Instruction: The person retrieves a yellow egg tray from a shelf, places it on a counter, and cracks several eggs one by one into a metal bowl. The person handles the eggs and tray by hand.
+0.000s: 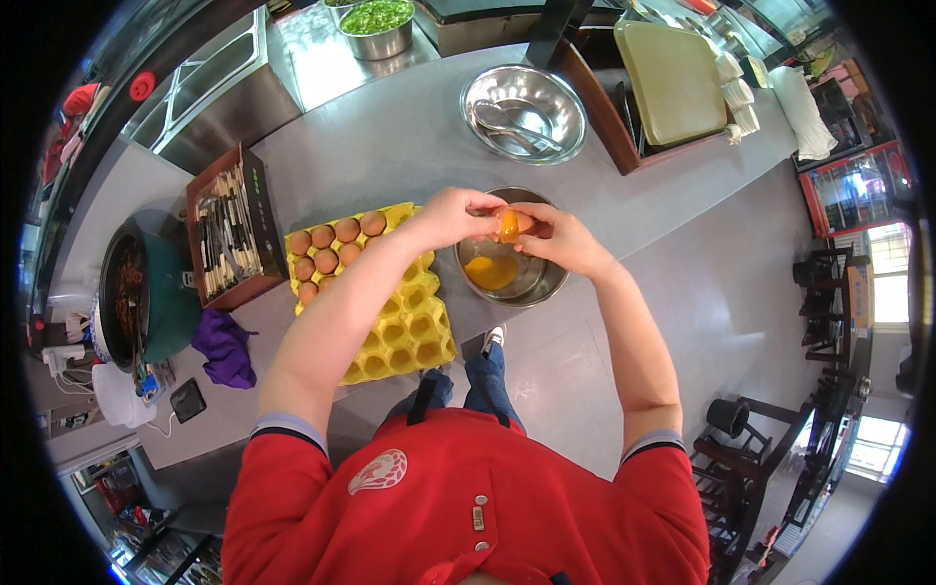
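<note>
Both my hands meet above a deep steel bowl [542,281], holding a cracked brown egg [513,225] whose orange yolk shows between the shell parts. My left hand [459,218] grips the shell's left side, and my right hand [557,235] grips its right side. Yellow yolk [491,273] and clear egg white lie in the bowl below. To the left, a yellow egg tray [409,316] has several whole brown eggs [325,259] in its far left part and bare cups nearer me; my left forearm covers part of it. Behind the bowl, a wide steel basin [525,88] holds spoons.
A box of wrapped chopsticks [232,234], a purple cloth [227,349], a green pot [170,292] and a phone [188,400] are on the left. At the far right of the counter, a brown wooden box [601,128] holds trays. Chopped greens [376,16] fill a steel container behind.
</note>
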`<state>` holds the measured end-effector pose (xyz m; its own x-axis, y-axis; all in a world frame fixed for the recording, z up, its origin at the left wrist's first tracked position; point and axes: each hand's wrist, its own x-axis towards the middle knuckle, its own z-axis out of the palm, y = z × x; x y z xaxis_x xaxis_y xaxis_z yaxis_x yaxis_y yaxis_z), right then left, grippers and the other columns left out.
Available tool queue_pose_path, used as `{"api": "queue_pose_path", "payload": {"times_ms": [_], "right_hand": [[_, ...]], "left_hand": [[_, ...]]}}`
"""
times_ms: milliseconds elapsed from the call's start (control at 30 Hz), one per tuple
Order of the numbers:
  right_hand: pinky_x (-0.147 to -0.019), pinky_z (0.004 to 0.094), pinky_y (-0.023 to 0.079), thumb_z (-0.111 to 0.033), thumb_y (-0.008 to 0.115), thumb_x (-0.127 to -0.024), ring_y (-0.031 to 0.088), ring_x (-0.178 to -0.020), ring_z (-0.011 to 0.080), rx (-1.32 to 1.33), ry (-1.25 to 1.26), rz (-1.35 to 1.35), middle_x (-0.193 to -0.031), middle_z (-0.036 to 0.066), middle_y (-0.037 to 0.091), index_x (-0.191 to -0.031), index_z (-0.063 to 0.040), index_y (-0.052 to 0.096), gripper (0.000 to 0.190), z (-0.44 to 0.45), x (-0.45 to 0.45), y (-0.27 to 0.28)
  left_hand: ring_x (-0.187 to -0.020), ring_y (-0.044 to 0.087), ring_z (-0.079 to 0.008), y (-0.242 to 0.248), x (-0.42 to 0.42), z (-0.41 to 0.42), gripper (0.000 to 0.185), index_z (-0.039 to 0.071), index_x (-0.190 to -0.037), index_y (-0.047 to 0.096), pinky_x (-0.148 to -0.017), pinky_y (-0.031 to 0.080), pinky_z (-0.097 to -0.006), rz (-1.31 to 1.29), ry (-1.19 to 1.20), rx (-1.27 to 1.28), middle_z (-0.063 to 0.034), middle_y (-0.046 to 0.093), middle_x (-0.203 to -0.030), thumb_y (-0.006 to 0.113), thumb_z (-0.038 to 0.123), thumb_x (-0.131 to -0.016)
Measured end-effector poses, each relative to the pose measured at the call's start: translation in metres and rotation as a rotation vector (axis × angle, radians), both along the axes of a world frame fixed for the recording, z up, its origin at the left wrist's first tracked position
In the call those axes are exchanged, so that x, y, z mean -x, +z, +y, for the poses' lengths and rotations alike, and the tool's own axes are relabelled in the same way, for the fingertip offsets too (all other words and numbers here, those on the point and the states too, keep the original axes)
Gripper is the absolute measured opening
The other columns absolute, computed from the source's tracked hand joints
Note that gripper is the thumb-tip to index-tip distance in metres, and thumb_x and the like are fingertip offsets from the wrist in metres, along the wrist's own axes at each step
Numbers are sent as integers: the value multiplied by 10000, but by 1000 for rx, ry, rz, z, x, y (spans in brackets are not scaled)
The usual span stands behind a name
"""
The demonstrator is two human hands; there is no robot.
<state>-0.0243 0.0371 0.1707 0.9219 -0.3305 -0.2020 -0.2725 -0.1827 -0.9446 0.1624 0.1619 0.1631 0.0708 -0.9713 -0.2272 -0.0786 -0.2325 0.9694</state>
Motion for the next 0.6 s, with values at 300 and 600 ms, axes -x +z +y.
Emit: {"api": "queue_pose_path", "payload": {"times_ms": [300, 600], "right_hand": [[-844, 336, 496, -40, 623, -759, 616, -970, 265, 688, 134, -46, -1158, 106, 577, -1239, -58, 545, 486, -5, 15, 57], [-721, 343, 514, -83, 575, -811, 619, -908, 248, 1362, 156, -61, -1109, 55, 574, -1156, -92, 573, 344, 32, 31, 126]], "left_hand": [[-858, 660, -117, 47, -10, -10, 352, 43, -1180, 629, -779, 514, -251, -248, -177, 57, -63, 690, -996, 628, 155, -846], [-868, 644, -250, 71, -5, -2, 272, 75, -1060, 657, -764, 504, -336, -767, -225, 334, -84, 671, -935, 650, 145, -797]]}}
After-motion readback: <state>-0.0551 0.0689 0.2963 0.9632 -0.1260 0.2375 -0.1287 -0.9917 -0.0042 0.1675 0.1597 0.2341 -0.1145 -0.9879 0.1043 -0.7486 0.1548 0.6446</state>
